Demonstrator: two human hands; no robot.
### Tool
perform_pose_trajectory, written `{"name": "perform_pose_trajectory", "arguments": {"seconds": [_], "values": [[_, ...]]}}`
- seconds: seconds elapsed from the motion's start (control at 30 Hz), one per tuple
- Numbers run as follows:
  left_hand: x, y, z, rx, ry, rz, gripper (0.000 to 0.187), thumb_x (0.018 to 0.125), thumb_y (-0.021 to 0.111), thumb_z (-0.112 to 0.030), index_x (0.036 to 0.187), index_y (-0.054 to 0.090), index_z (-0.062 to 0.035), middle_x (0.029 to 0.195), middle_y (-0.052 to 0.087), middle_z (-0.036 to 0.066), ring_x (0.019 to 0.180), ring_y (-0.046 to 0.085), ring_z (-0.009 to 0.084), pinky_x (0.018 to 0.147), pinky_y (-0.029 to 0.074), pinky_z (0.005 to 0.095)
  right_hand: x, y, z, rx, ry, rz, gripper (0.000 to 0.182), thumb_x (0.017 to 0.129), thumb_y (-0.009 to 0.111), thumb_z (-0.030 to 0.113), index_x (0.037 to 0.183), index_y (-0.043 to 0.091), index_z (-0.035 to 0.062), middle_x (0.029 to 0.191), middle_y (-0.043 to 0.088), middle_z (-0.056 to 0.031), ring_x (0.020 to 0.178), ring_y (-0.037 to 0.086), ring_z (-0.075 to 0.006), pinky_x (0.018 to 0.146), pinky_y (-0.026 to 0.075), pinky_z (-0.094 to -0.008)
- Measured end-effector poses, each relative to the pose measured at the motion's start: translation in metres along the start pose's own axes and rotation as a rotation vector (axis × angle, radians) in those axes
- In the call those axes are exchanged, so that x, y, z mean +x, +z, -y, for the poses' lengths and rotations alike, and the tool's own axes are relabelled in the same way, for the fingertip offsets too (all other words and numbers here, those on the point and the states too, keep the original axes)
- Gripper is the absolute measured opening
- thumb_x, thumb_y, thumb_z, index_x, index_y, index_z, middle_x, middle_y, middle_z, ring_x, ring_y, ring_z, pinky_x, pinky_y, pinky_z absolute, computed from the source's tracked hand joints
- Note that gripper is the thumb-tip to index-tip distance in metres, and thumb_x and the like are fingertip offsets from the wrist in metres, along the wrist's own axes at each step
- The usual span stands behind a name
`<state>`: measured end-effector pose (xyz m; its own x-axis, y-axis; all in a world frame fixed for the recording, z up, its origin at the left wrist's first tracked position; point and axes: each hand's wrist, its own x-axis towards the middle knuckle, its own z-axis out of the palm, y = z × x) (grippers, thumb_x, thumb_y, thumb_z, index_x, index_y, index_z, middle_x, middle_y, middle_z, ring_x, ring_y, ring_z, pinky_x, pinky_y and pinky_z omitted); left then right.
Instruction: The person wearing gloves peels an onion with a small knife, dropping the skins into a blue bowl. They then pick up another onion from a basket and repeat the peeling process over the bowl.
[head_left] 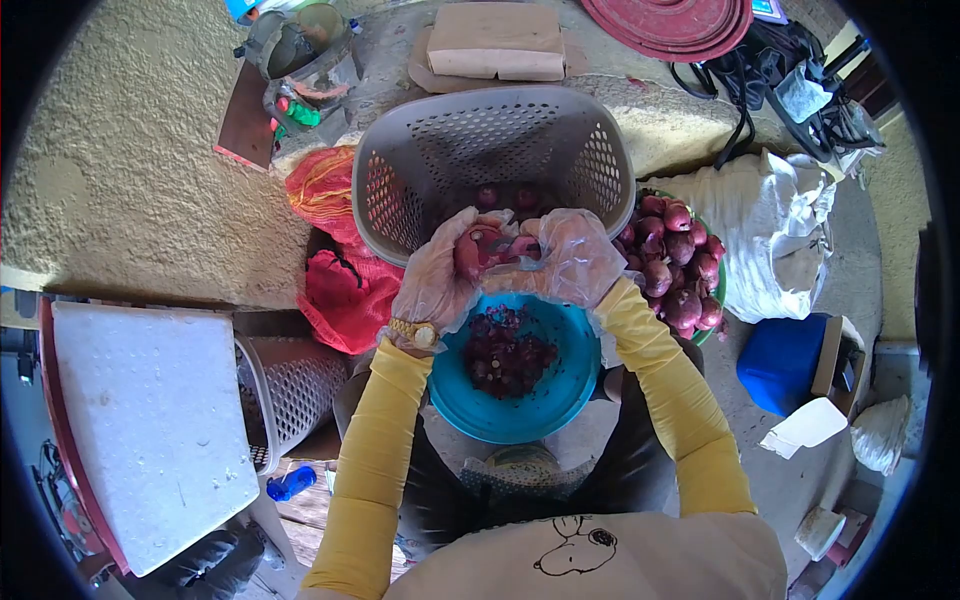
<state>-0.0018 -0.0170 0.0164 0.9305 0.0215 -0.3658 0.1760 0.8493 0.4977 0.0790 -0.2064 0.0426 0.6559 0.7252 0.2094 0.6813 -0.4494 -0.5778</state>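
My left hand (440, 268), in a clear plastic glove, is closed around a red onion (480, 252). My right hand (583, 255), gloved the same way, is closed at the onion's right side; what its fingers grip is hidden by the glove. Both hands are above the near rim of a grey perforated basket (365, 185), which has several red onions (488, 196) at its bottom. Just below the hands, a turquoise basin (515, 425) holds dark red onion skins and scraps (505, 355).
Right of the basket, a green-rimmed container is heaped with red onions (680, 265), beside a white sack (775, 240). Red mesh bags (350, 290) lie on the left. A white-topped box (150, 420) stands at left, a blue container (785, 365) at right.
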Motion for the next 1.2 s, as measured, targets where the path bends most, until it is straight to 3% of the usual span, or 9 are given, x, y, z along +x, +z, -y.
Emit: {"name": "perform_pose_trajectory", "arguments": {"seconds": [0.23, 0.33, 0.63, 0.7, 0.8, 0.9, 1.03, 1.1, 1.2], "values": [[0.002, -0.004, 0.001, 0.025, 0.033, -0.020, 0.034, 0.104, 0.061, -0.021, 0.115, 0.064, 0.0101, 0.117, 0.068, 0.024, 0.107, 0.070, 0.0375, 0.097, 0.060, 0.0523, -0.002, 0.007, -0.009, 0.023, 0.013, 0.033, 0.081, 0.067, 0.086, 0.071, 0.108, 0.078, 0.0020, 0.082, 0.070, -0.0180, 0.082, 0.069, -0.0376, 0.079, 0.053, -0.0455], [0.002, -0.007, 0.001, 0.011, -0.038, 0.046, 0.037, 0.106, 0.060, -0.023, 0.118, 0.064, 0.0112, 0.116, 0.070, 0.021, 0.107, 0.070, 0.0297, 0.100, 0.059, 0.0401, -0.002, 0.009, -0.011, -0.004, -0.049, 0.021, 0.081, 0.069, 0.084, 0.072, 0.111, 0.078, 0.0025, 0.084, 0.071, -0.0178, 0.084, 0.069, -0.0373, 0.080, 0.053, -0.0456], [0.002, -0.005, 0.000, -0.105, -0.119, 0.102, 0.033, 0.105, 0.061, -0.021, 0.112, 0.064, 0.0113, 0.114, 0.071, 0.021, 0.109, 0.069, 0.0302, 0.096, 0.061, 0.0430, -0.001, 0.016, -0.021, -0.099, -0.076, 0.092, 0.080, 0.077, 0.073, 0.076, 0.100, 0.078, -0.0002, 0.070, 0.063, -0.0201, 0.074, 0.065, -0.0404, 0.072, 0.051, -0.0483], [0.007, -0.011, 0.004, -0.106, -0.086, 0.043, 0.034, 0.105, 0.059, -0.023, 0.118, 0.061, 0.0084, 0.116, 0.067, 0.024, 0.109, 0.067, 0.0386, 0.091, 0.062, 0.0522, -0.001, 0.010, -0.016, -0.060, -0.088, 0.093, 0.076, 0.078, 0.075, 0.074, 0.094, 0.077, -0.0002, 0.070, 0.063, -0.0202, 0.072, 0.065, -0.0405, 0.070, 0.051, -0.0486], [0.011, -0.019, 0.006, -0.096, -0.086, -0.012, 0.034, 0.106, 0.059, -0.023, 0.120, 0.061, 0.0076, 0.117, 0.066, 0.024, 0.111, 0.066, 0.0391, 0.093, 0.061, 0.0536, -0.003, 0.011, -0.014, -0.023, -0.113, 0.053, 0.077, 0.080, 0.066, 0.080, 0.082, 0.072, 0.0032, 0.078, 0.067, -0.0189, 0.082, 0.067, -0.0424, 0.078, 0.052, -0.0503], [0.008, -0.015, 0.004, -0.059, -0.022, -0.026, 0.036, 0.107, 0.058, -0.024, 0.124, 0.059, 0.0074, 0.120, 0.065, 0.024, 0.117, 0.064, 0.0419, 0.095, 0.060, 0.0559, -0.002, 0.008, -0.014, -0.051, -0.157, 0.151, 0.076, 0.082, 0.064, 0.080, 0.085, 0.075, 0.0046, 0.081, 0.068, -0.0178, 0.083, 0.068, -0.0414, 0.079, 0.053, -0.0494], [0.001, -0.004, -0.006, -0.181, -0.047, -0.014, 0.038, 0.107, 0.057, -0.025, 0.127, 0.057, 0.0071, 0.123, 0.064, 0.023, 0.122, 0.061, 0.0447, 0.097, 0.059, 0.0578, -0.004, 0.011, -0.006, -0.135, -0.243, 0.259, 0.072, 0.082, 0.065, 0.078, 0.084, 0.075, 0.0067, 0.078, 0.068, -0.0163, 0.081, 0.069, -0.0407, 0.077, 0.053, -0.0488], [0.003, -0.009, -0.009, -0.165, 0.003, -0.034, 0.039, 0.107, 0.057, -0.025, 0.129, 0.057, 0.0070, 0.124, 0.064, 0.023, 0.124, 0.061, 0.0461, 0.098, 0.058, 0.0593, -0.004, 0.019, -0.011, -0.106, -0.331, 0.159, 0.056, 0.073, 0.084, 0.063, 0.084, 0.078, 0.0091, 0.069, 0.067, -0.0126, 0.072, 0.068, -0.0374, 0.072, 0.053, -0.0462], [0.004, -0.010, -0.008, -0.193, 0.024, 0.007, 0.038, 0.106, 0.056, -0.022, 0.131, 0.056, 0.0070, 0.124, 0.063, 0.022, 0.125, 0.061, 0.0446, 0.102, 0.056, 0.0595, -0.004, 0.011, -0.005, -0.073, -0.206, 0.212, 0.056, 0.069, 0.085, 0.064, 0.087, 0.078, 0.0109, 0.069, 0.068, -0.0109, 0.073, 0.069, -0.0339, 0.071, 0.053, -0.0441]]}}
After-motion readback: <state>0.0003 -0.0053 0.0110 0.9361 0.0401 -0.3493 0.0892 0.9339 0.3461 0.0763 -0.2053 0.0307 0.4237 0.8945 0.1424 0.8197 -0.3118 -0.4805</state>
